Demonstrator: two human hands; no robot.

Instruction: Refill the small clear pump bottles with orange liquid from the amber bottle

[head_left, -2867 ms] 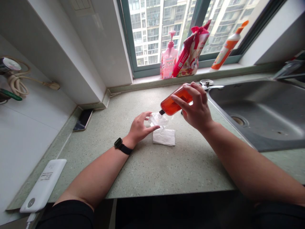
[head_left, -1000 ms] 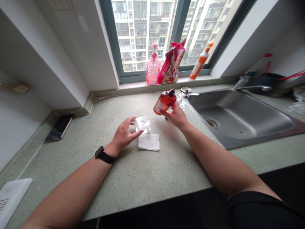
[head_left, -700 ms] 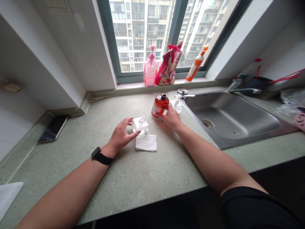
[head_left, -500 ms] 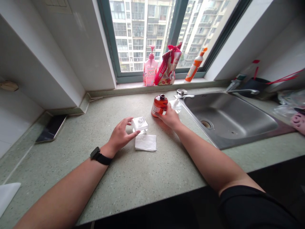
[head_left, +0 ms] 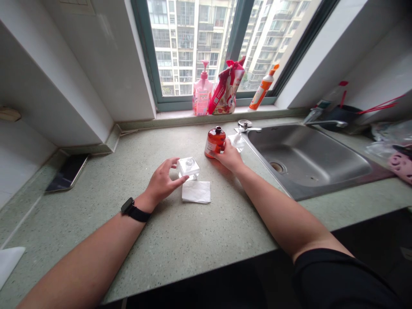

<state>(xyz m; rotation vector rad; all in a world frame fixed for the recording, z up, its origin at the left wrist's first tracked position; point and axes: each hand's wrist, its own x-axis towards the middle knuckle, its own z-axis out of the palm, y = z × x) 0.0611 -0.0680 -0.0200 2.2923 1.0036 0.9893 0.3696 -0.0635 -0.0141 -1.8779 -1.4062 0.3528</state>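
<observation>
In the head view a clear square bottle (head_left: 189, 168) with an uncapped neck stands on the counter. My left hand (head_left: 165, 180) is closed about its left side, thumb along the front and fingers behind. A red-brown bottle (head_left: 215, 142) with a label and a bare dark neck stands upright behind and to the right. My right hand (head_left: 229, 156) grips that bottle from its right side; some fingers are hidden. Just beyond the right hand are a white pump head (head_left: 237, 136) and something clear under it. A folded white tissue (head_left: 196, 192) lies in front of the clear bottle.
To the right is a steel sink (head_left: 309, 163) with a faucet (head_left: 328, 123). A pink pump bottle (head_left: 202, 96), a red bag (head_left: 227, 90) and an orange-white bottle (head_left: 262, 90) line the windowsill. A phone (head_left: 67, 173) lies at the left by the wall.
Both hands stay on their bottles, which stand where they were. The whole view has shifted very slightly.
</observation>
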